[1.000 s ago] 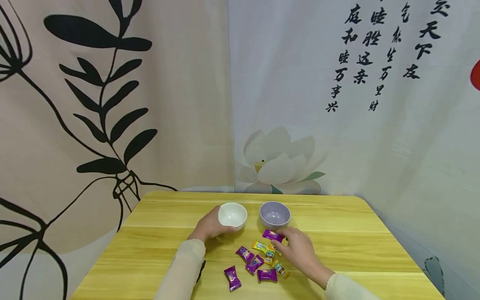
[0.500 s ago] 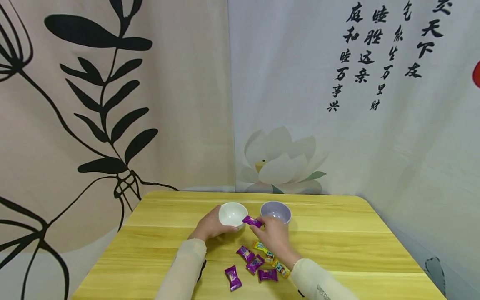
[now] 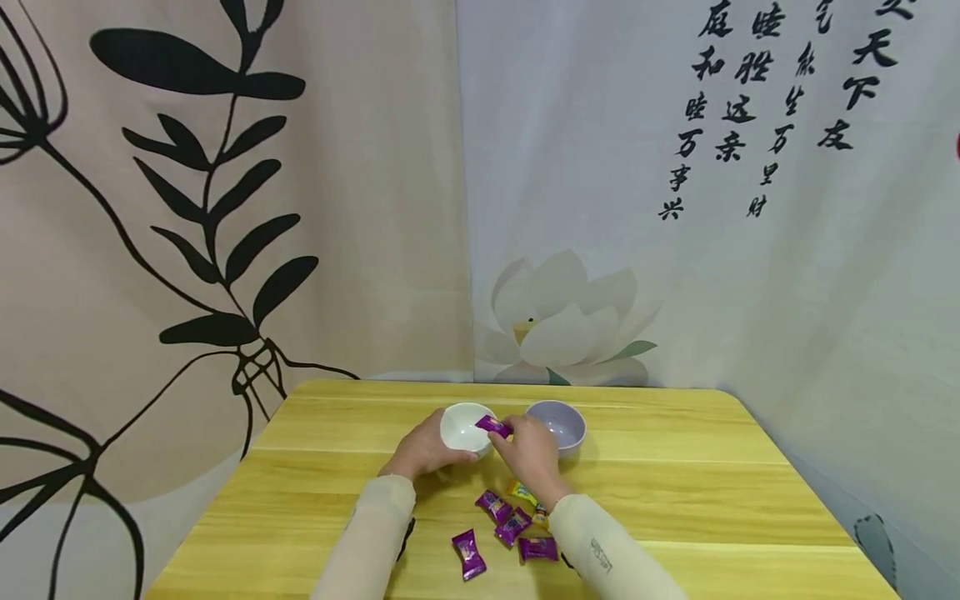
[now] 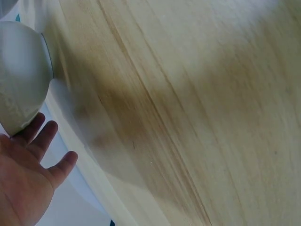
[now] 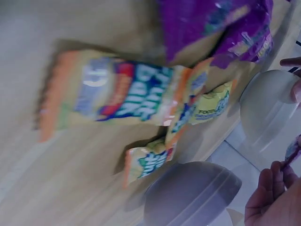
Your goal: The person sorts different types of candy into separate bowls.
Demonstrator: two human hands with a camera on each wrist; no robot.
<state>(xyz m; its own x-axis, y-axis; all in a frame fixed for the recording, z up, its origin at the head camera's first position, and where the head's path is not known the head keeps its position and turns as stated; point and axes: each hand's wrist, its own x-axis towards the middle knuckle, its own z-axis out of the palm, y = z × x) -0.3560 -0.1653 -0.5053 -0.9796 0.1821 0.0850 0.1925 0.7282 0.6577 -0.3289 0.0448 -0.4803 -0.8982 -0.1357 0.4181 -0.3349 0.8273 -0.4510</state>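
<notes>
My left hand holds the white bowl at its left side, the thumb along its front. In the left wrist view the bowl's outer wall rests against fingers of that hand, while other fingers spread away from it. My right hand pinches a purple-wrapped candy between thumb and fingers, right over the white bowl's right rim. Just behind the right hand stands a lavender bowl, partly covered by it. In the right wrist view the pinched candy shows at the right edge.
Several purple-wrapped candies lie on the wooden table in front of the bowls. Yellow-wrapped candies lie beside them, partly hidden by the right forearm; one yellow candy is close to the right wrist camera. A printed cloth hangs behind the table.
My right hand has carried the purple candy from in front of the lavender bowl leftward and up to the white bowl's rim. The left hand keeps its hold on the white bowl.
</notes>
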